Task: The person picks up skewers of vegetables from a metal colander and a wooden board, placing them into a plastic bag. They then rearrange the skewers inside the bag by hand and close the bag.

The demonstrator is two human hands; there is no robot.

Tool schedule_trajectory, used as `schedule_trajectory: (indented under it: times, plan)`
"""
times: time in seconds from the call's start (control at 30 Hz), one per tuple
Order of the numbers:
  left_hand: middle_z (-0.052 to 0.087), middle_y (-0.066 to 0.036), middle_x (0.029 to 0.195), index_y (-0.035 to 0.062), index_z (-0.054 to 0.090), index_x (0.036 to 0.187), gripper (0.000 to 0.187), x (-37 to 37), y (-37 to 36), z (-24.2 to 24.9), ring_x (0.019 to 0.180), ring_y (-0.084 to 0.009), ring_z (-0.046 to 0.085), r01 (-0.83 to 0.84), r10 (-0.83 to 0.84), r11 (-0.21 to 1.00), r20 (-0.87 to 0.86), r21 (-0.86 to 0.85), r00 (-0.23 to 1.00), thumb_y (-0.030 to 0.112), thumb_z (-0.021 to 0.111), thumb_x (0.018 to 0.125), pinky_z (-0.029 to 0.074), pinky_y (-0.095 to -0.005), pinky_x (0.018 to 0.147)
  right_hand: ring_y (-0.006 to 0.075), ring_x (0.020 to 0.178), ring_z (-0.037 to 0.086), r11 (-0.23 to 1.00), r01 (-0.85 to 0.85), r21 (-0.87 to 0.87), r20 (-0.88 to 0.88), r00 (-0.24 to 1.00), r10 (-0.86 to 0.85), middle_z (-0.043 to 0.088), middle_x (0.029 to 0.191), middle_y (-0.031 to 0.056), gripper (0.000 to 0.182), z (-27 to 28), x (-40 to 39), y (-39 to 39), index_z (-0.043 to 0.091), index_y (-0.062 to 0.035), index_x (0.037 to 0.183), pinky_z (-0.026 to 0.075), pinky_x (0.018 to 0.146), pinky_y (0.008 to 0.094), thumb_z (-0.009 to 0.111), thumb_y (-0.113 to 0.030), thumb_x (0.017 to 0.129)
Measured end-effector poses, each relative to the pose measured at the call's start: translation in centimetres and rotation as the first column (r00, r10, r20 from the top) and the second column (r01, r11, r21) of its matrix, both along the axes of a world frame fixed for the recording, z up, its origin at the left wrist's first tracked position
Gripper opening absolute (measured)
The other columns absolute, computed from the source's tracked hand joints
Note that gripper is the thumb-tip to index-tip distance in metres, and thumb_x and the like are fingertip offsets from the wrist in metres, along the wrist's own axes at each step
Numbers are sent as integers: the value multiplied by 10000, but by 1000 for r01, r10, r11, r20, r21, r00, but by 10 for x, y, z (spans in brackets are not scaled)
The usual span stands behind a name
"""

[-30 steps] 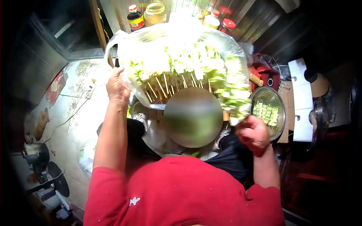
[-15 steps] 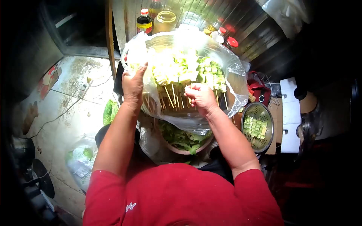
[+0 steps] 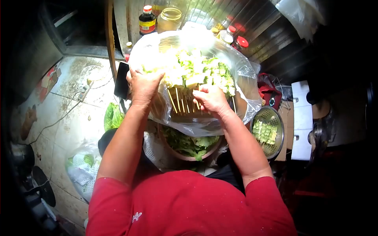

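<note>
Green leafy-vegetable skewers (image 3: 193,72) lie bunched on a clear plastic bag (image 3: 242,65), leafy ends away from me and bare sticks toward me. Glare washes out their left part. My right hand (image 3: 212,100) is closed at the stick ends, thumb and forefinger pinching a skewer stick. At the bunch's left side, my left hand (image 3: 145,86) has its thumb spread away from its fingers, against the bag and the leafy ends. Its fingertips are partly lost in the glare.
Below the bag sits a basin of leaves (image 3: 189,145). A metal colander (image 3: 278,147) at right holds more skewers. Behind stand a dark sauce bottle (image 3: 147,21), a jar (image 3: 169,19) and red-capped containers (image 3: 241,42). A phone-like black slab (image 3: 121,80) is left of my hand.
My left hand has turned and lowered its thumb inward over the leafy ends. My right hand stays at the sticks. The view has shifted slightly.
</note>
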State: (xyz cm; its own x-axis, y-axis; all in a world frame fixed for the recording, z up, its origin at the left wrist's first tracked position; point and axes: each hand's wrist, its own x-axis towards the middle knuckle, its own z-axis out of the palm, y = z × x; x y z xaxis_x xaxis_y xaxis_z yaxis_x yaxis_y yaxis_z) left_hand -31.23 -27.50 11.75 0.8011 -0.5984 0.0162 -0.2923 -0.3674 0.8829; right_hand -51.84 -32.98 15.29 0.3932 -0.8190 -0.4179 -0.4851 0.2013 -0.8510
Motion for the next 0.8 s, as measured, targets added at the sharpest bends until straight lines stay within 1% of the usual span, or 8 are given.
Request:
schedule_trajectory:
  times: [0.17, 0.27, 0.37, 0.5, 0.6, 0.7, 0.77, 0.8]
  plan:
    - [446, -249, 1223, -20, 352, 1296, 907, 2, 0, -3, 1149, -338, 453, 22, -22, 996, -7, -81, 1000, 324, 823, 601, 372, -400, 1001, 94, 506, 531, 999, 21, 26, -14, 1000, -20, 609, 658, 50, 159, 5, 3, 1, 588, -34, 743, 435, 464, 248, 605, -162, 836]
    - [445, -246, 1222, -25, 363, 1285, 903, -1, 2, 3, 1138, -321, 466, 3, -4, 998, -8, -59, 1000, 313, 840, 598, 384, -393, 994, 93, 433, 519, 973, -111, -200, -240, 969, 61, 584, 600, 23, 148, 2, -9, -6, 595, -34, 771, 398, 388, 251, 547, -156, 839]
    - [446, -244, 1217, -38, 370, 1272, 897, 2, -1, -6, 1120, -310, 483, 15, -14, 997, 4, -78, 1000, 297, 855, 595, 396, -383, 987, 90, 456, 524, 937, -139, -321, -205, 976, 75, 582, 601, 19, 157, -2, -14, 0, 612, -25, 794, 412, 424, 250, 546, -161, 839]
    - [457, -237, 1202, -50, 389, 1248, 868, 3, -2, -9, 1110, -304, 491, 52, -54, 989, -11, -135, 998, 270, 861, 593, 410, -375, 974, 127, 498, 552, 971, -129, -203, -260, 963, 73, 605, 631, 52, 186, 9, -15, -2, 625, -15, 802, 448, 491, 276, 556, -184, 836]
    - [470, -229, 1190, -51, 403, 1230, 842, 1, -1, -2, 1109, -302, 491, 24, -24, 994, 6, -106, 1000, 265, 859, 597, 412, -374, 971, 302, 713, 625, 807, -385, -447, -474, 867, 151, 628, 733, 172, 261, 17, -21, -7, 640, -34, 832, 483, 645, 405, 583, -288, 828]
    - [476, -229, 1185, -50, 408, 1224, 833, 0, -1, -2, 1104, -301, 493, 24, -21, 994, 29, -107, 999, 265, 858, 598, 416, -373, 966, 311, 714, 623, 673, -360, -647, -529, 847, -55, 642, 776, 150, 259, 42, -12, 1, 656, -59, 835, 491, 678, 411, 604, -312, 819]
    - [470, -229, 1189, -51, 402, 1231, 836, 1, -2, -4, 1104, -304, 490, 32, -28, 994, 37, -108, 999, 259, 855, 601, 415, -372, 966, 342, 813, 614, 530, -525, -666, -621, 784, -5, 642, 939, 157, 291, 47, -2, -6, 681, -81, 882, 491, 767, 424, 617, -357, 810]
    - [470, -229, 1189, -51, 402, 1231, 836, 0, -2, -3, 1104, -304, 490, 37, -33, 993, 40, -108, 999, 259, 855, 601, 415, -372, 966, 330, 934, 577, 277, -511, -813, -529, 849, 15, 614, 1009, 181, 336, 40, 8, -14, 629, -61, 1012, 454, 836, 414, 629, -328, 807]
